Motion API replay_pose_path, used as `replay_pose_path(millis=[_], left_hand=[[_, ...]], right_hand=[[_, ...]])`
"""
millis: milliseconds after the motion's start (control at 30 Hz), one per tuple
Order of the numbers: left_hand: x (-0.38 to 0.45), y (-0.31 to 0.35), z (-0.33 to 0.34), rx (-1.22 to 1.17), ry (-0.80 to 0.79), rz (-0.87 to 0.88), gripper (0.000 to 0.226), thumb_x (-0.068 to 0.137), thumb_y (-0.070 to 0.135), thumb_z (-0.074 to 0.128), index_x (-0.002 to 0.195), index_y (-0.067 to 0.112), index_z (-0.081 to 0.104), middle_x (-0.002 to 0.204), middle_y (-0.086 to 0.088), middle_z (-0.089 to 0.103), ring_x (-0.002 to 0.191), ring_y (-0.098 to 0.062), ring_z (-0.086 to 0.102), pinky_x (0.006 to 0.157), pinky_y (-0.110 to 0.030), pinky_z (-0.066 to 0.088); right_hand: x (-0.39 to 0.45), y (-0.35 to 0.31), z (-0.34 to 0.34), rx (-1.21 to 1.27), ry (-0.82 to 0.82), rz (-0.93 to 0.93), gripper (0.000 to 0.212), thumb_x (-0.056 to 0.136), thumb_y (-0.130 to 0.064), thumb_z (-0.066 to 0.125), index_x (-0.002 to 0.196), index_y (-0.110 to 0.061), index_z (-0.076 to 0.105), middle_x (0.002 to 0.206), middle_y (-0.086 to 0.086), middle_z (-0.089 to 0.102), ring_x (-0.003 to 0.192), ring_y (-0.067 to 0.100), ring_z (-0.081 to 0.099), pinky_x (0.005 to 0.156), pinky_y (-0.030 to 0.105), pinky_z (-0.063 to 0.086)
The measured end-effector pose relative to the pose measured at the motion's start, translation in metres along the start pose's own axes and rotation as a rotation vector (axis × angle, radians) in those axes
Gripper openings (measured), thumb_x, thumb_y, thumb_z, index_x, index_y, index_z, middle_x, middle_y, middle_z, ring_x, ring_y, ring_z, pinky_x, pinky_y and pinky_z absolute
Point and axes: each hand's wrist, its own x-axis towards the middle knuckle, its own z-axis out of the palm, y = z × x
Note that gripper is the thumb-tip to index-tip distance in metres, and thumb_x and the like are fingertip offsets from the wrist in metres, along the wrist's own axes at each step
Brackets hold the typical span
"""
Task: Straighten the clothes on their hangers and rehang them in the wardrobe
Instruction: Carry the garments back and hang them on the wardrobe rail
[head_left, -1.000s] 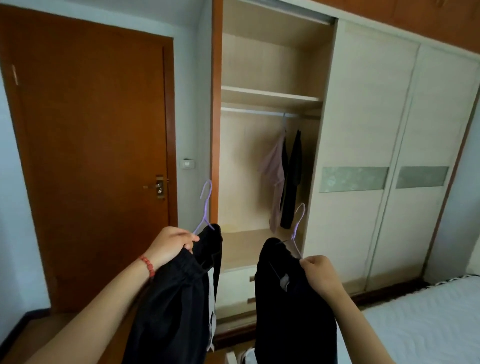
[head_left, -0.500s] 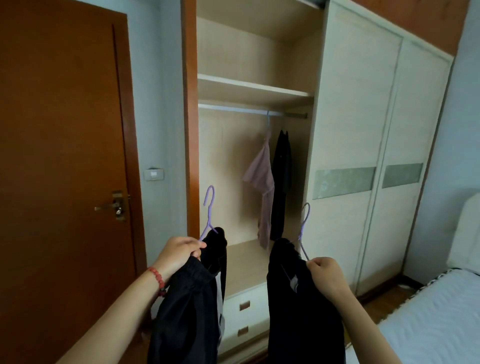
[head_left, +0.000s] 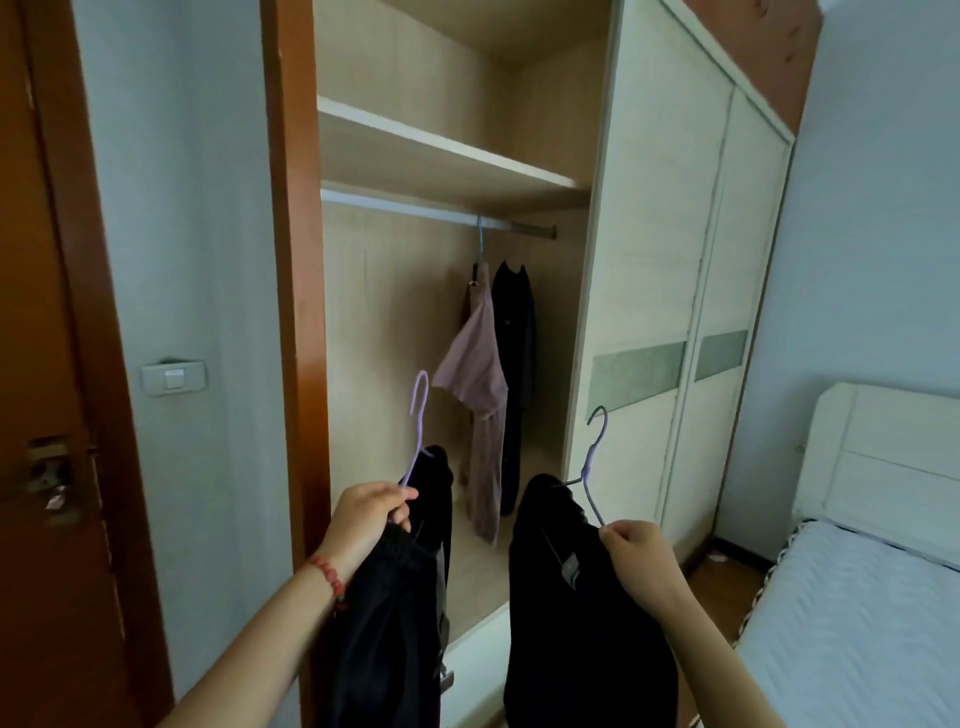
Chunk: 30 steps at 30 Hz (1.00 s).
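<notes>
Each hand (head_left: 370, 512) (head_left: 640, 558) gripping hanger, dark garments' (head_left: 587, 623) bottoms cut off

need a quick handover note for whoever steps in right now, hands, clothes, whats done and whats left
Left hand: shut on the purple hanger, dark garment hanging from it.
Right hand: shut on the grey hanger, black garment draped on it.
Both are held up in front of the open wardrobe, below the rail.
Done: a pink garment and a dark one already hang at the rail's right end.
Left: hook both held hangers onto the rail; its left part looks free.
</notes>
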Motion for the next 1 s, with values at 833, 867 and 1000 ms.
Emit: replay_pose_path(millis=[833,867,1000], left_hand=[[0.236,-0.025,-0.006,-0.317,0.057,-0.062,0.021,0.088,-0.003,0.046,0.073,-0.001,0.061,0.032,0.005,0.049,0.04,-0.01,0.048,0.047,-0.017,0.04],[0.24,-0.025,-0.007,-0.312,0.062,-0.052,0.02,0.087,-0.002,0.047,0.075,-0.001,0.062,0.034,0.006,0.05,0.046,-0.014,0.047,0.052,-0.019,0.038],[0.25,-0.023,-0.008,-0.28,0.105,-0.009,0.02,0.086,-0.002,0.05,0.073,0.003,0.065,0.053,-0.004,0.056,0.06,-0.018,0.047,0.063,-0.023,0.038]], right_hand=[[0.199,-0.071,0.095,-0.027,-0.034,-0.043,0.028,0.092,-0.017,0.046,0.087,-0.002,0.069,0.077,0.006,0.064,0.077,0.022,0.06,0.075,0.036,0.047],[0.202,-0.073,0.099,-0.032,-0.023,-0.043,0.029,0.092,-0.018,0.047,0.086,0.0,0.068,0.075,0.007,0.063,0.074,0.021,0.058,0.073,0.035,0.046],[0.206,-0.085,0.111,-0.054,0.033,-0.079,0.032,0.091,-0.017,0.047,0.082,0.009,0.063,0.068,0.01,0.055,0.063,0.017,0.048,0.063,0.029,0.037]])
